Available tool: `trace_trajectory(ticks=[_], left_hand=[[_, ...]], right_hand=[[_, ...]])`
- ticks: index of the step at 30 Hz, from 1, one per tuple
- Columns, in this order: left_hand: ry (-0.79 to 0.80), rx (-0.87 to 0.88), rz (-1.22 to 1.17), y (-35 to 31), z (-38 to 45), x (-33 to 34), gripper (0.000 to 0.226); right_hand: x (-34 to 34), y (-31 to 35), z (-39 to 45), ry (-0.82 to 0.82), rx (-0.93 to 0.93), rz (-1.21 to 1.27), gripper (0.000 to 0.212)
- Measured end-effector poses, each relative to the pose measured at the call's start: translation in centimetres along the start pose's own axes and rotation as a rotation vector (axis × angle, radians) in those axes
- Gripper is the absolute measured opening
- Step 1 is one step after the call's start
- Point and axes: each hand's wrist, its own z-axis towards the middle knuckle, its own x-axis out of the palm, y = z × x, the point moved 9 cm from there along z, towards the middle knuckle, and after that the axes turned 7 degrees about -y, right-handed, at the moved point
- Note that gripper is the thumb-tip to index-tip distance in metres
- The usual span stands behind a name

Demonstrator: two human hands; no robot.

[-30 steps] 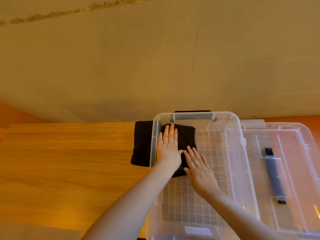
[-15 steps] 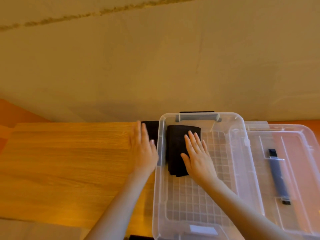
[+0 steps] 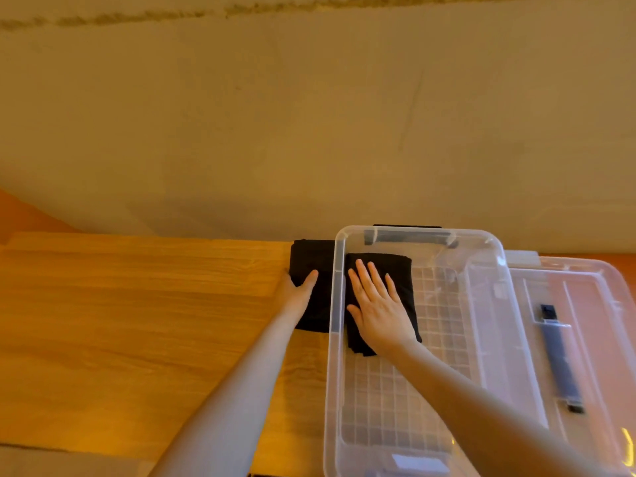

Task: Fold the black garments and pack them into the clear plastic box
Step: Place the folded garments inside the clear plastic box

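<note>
The clear plastic box [image 3: 329, 380] stands open on the wooden table. One folded black garment [image 3: 402, 270] lies on the box's grid floor in the far left corner. My right hand [image 3: 377, 306] rests flat on it with the fingers spread. A second folded black garment [image 3: 309, 258] lies on the table just outside the box's left wall. My left hand [image 3: 296, 296] grips its left edge, thumb on top and the fingers hidden beneath the cloth.
The box's clear lid [image 3: 599, 304] with a dark handle [image 3: 559, 356] lies on the table to the right of the box. A plain wall [image 3: 309, 132] rises directly behind the table. Bare wooden tabletop [image 3: 137, 321] stretches to the left.
My left hand left the box and took hold of the black garment on the table. My right hand slid left onto the garment inside the box.
</note>
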Motion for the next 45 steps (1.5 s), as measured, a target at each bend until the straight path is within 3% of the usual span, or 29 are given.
trace_trajectory(ticks=[3,6,9,14,18,21,24,28,32,35,40,45], left_hand=[[0.036,-0.205,-0.152,0.8,1.0,0.5,0.081],[0.129,-0.303,-0.227,1.5,1.1,0.8,0.092],[0.210,-0.332,-0.280,1.6,0.4,1.4,0.079],[0.191,-0.296,-0.314,2.0,-0.5,1.0,0.087],[0.090,-0.196,-0.356,0.6,-1.8,-2.1,0.068],[0.001,-0.092,-0.439,-1.1,-3.1,-5.9,0.053],[-0.056,0.033,-0.533,-4.4,-5.7,-9.2,0.037],[0.013,0.113,-0.608,-9.1,-9.7,-9.5,0.025],[0.179,0.053,-0.615,-11.0,-13.0,-5.7,0.020],[0.283,-0.014,-0.584,-10.8,-14.5,-1.7,0.033],[0.462,-0.172,-0.582,-9.1,-16.1,6.1,0.036],[0.616,-0.260,-0.550,-7.1,-17.2,13.2,0.037]], right_hand=[[0.0,-0.2,0.1,0.006,0.002,0.058,0.060],[0.0,-0.7,0.2,0.010,0.033,0.138,0.062],[-0.2,-0.8,0.2,0.017,0.043,0.195,0.060],[-0.5,-0.5,0.3,0.067,0.034,0.245,0.059],[-2.0,-0.5,0.2,0.107,0.097,0.480,0.060],[-5.0,-1.4,-1.0,-0.062,0.320,0.848,0.059],[-7.5,-0.7,-2.7,-0.216,0.423,1.060,0.060],[-9.3,1.5,-2.8,-0.123,0.445,1.422,0.078],[-9.6,1.5,-2.5,0.085,0.446,1.742,0.129],[-8.7,-0.8,-4.2,0.093,0.514,1.814,0.119],[-6.1,-6.9,-9.1,-0.087,0.738,1.909,0.122],[-3.2,-10.2,-12.3,-0.241,0.913,2.163,0.072]])
